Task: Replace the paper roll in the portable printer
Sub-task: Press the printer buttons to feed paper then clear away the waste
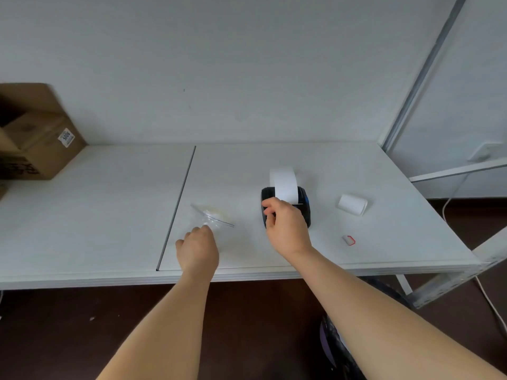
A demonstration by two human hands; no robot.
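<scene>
A small black portable printer (304, 204) sits on the white table (109, 215), right of centre. A strip of white paper (284, 185) curls up and back out of its top. My right hand (285, 229) rests on the printer's near left side, fingers curled against its body. To the right a white paper roll (352, 204) lies on its side. A clear plastic zip bag (212, 215) lies left of the printer. My left hand (197, 250) touches the bag's near end with bent fingers.
A small white and red sticker (348, 240) lies near the table's front right. A brown cardboard box (33, 141) stands at the far left against the wall. A dark seam (178, 204) splits the tabletop. A metal frame (417, 86) and cables are on the right.
</scene>
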